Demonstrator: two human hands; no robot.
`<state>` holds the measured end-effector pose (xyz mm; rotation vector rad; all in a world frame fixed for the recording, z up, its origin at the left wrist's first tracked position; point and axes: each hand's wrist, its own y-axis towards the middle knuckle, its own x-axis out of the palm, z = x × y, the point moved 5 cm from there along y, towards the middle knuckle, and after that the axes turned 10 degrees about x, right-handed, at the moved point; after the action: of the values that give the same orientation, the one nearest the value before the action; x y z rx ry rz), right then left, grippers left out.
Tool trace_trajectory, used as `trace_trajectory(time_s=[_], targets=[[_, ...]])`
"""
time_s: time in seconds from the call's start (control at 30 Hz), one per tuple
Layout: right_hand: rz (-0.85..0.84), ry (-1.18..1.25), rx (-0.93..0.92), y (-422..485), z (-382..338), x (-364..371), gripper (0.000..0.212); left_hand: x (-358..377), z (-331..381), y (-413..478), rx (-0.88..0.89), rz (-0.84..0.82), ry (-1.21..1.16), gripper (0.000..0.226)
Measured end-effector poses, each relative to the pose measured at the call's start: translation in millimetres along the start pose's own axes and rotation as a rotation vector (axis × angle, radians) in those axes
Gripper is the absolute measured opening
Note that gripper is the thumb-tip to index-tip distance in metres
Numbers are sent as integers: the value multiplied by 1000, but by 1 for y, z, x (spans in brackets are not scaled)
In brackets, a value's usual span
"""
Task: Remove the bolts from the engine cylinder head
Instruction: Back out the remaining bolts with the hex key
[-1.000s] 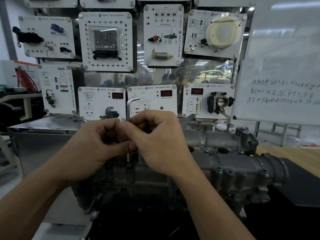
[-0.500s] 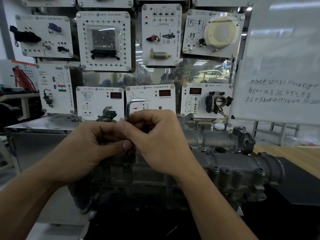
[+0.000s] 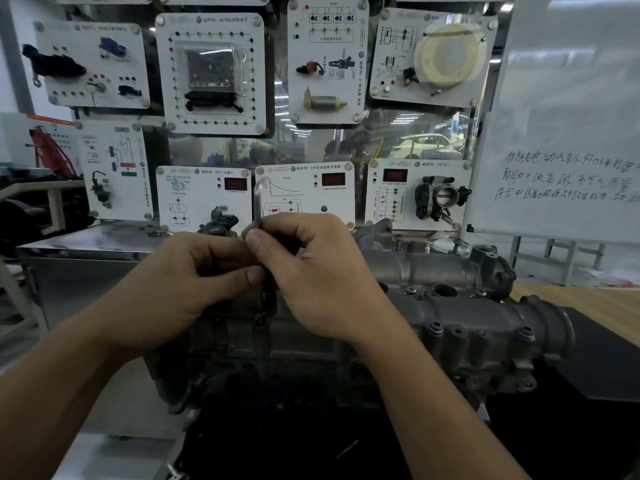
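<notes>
A grey metal engine cylinder head point(image 3: 460, 327) lies across the middle, reaching to the right. An L-shaped hex key point(image 3: 258, 202) stands upright over its left part, the bent top above my fingers and the lower shaft running down to the head. My left hand point(image 3: 180, 282) and my right hand point(image 3: 318, 275) meet around the shaft and pinch it with thumb and fingertips. The bolt under the key is hidden behind my hands. Several bolts point(image 3: 434, 329) sit along the head's front edge to the right.
Behind the head stands a display board of white panels point(image 3: 211, 71) carrying car sensors and a throttle body point(image 3: 441, 197). A whiteboard point(image 3: 568, 133) with handwriting stands at the right. A steel cabinet point(image 3: 90, 244) is at the left, a wooden table point(image 3: 588, 306) at the far right.
The bent top of the hex key has swung round between my fingers. Both hands stay on the shaft at the same spot.
</notes>
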<state>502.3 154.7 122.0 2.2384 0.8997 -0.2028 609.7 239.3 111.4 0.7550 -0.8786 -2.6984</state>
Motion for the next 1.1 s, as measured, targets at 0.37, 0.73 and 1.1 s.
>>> trace_trajectory(time_s=[0.37, 0.73, 1.1], targets=[[114, 97, -43, -2, -1, -7, 9, -3, 1, 2, 28, 197, 83, 31], [-2, -34, -46, 3, 1, -4, 10, 0, 0, 0, 5, 41, 10, 26], [105, 128, -27, 1, 2, -3, 16, 6, -2, 2, 79, 264, 76, 25]])
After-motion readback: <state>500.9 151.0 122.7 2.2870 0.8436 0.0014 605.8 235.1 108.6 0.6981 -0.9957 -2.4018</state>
